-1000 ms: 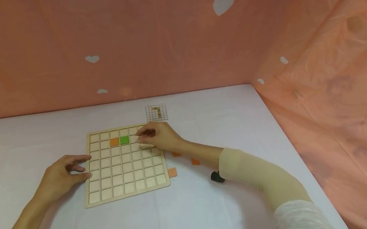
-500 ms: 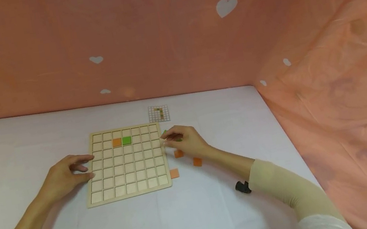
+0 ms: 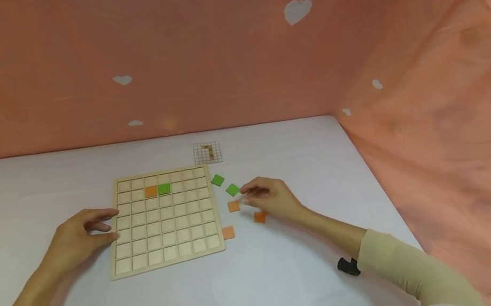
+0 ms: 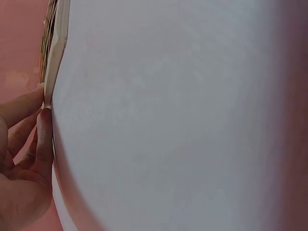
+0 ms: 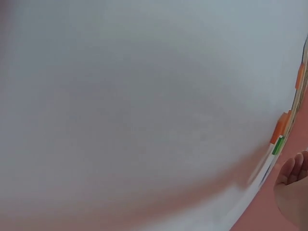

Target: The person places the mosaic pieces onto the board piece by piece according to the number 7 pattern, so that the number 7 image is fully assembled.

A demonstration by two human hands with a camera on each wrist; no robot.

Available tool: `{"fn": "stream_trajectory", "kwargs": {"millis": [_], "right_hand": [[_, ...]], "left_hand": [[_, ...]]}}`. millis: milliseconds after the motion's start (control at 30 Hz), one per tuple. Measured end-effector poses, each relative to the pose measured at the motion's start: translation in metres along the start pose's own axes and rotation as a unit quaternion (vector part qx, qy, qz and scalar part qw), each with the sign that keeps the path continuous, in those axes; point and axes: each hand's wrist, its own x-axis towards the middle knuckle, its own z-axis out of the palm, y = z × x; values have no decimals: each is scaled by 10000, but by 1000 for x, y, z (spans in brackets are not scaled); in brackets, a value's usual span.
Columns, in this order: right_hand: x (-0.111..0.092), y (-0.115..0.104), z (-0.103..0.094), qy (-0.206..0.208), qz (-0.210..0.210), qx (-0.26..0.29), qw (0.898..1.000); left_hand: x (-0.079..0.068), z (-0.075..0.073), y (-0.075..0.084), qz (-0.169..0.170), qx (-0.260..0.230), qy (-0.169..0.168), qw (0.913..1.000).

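Observation:
A wooden grid board point(image 3: 171, 263) lies flat, with an orange tile point(image 3: 150, 191) and a green tile point(image 3: 164, 189) side by side in its second row. My left hand point(image 3: 75, 238) rests its fingertips and thumb against the board's left edge; the left wrist view shows the fingers point(image 4: 44, 139) at that edge. To the right of the board is my right hand point(image 3: 276, 199), thumb and fingers apart with nothing visible between them. Its fingertips are beside a loose green tile point(image 3: 232, 190) and a loose orange tile point(image 3: 233, 206). In the right wrist view the hand point(image 5: 294, 180) shows only partly.
Another green tile point(image 3: 217, 180) lies near the board's upper right. Two more orange tiles point(image 3: 259, 218) lie lower, one touching or close to the board's right edge. Behind the board is a small grid card point(image 3: 207, 153) with a coloured pattern. An orange curtain point(image 3: 227, 42) hangs behind the white table.
My right hand has moved from above the board's upper right cells to the right, off the board, uncovering the loose green tiles. My left hand has stayed at the board's left edge.

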Motion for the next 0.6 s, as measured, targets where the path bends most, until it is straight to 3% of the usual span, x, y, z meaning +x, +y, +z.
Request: {"fn": "stream_trajectory", "kwargs": {"millis": [233,433,600], "right_hand": [[-27,13,-4,167,81,-275,9995],[-44,19,-8,130,343,-443,9983],[-50,24,-4,116,141,-924,9956]], "left_hand": [[-2,-4,3,-54,-7,-181,9998],[-1,-2,4,-48,31,-117,9999],[-1,-3,5,-75,15,-125,9999]]}}
